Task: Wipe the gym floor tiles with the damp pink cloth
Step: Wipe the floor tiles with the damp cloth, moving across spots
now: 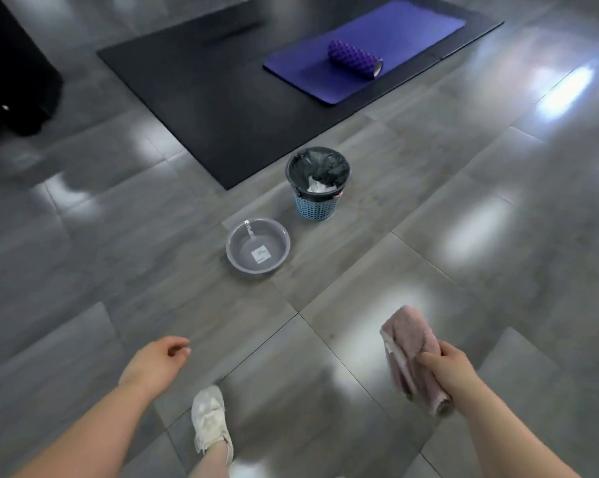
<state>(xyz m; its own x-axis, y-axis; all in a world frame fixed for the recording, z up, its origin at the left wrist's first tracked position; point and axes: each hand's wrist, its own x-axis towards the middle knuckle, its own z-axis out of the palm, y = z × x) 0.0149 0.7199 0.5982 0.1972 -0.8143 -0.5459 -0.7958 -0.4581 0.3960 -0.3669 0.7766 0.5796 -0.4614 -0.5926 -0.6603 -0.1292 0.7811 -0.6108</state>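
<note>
My right hand (449,369) grips a folded pink cloth (410,343) at the lower right; the cloth hangs above the grey glossy floor tiles (325,339), off the floor. My left hand (160,360) hovers at the lower left with fingers loosely curled and nothing in it. A clear plastic basin (256,244) holding a little water stands on the tiles ahead of me, between the two hands and further out.
A blue waste basket with a black liner (317,182) stands just beyond the basin. Behind it lies a black floor mat (205,98) bearing a purple yoga mat (360,53) and a purple foam roller (355,58). My white shoe (210,422) is at bottom centre. Dark equipment (12,81) sits far left.
</note>
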